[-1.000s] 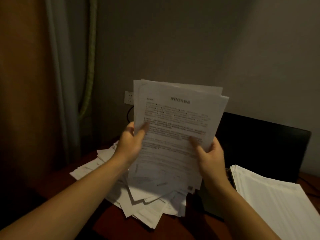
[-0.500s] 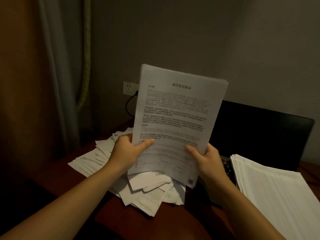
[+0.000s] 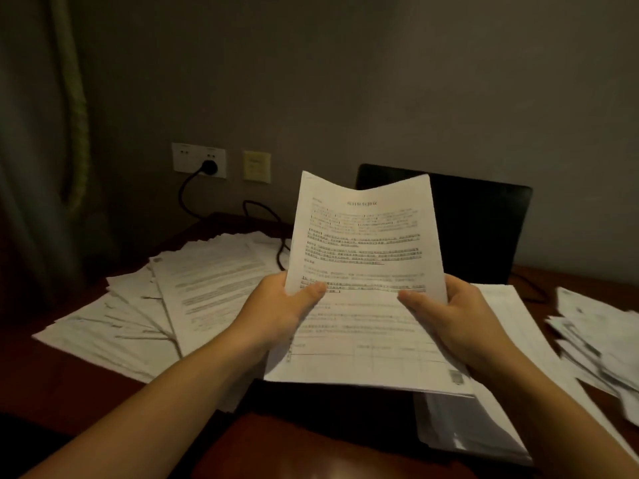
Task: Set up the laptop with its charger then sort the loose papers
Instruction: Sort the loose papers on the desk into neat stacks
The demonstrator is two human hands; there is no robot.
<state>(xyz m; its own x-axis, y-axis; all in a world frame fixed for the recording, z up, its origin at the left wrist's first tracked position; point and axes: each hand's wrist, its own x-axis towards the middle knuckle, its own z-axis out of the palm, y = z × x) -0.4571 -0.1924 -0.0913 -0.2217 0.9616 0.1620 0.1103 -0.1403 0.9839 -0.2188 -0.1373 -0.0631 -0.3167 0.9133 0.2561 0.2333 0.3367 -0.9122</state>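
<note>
Both hands, left hand (image 3: 280,307) and right hand (image 3: 449,314), pinch the sheaf (image 3: 363,271) by its side edges, frame centre; square it, then drop it on the neat stack (image 3: 511,326) lower right.

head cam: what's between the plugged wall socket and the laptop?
Head view: a black cable runs from the plug down across the far edge of the loose paper pile, then vanishes behind the held sheets in front of the laptop.
</note>
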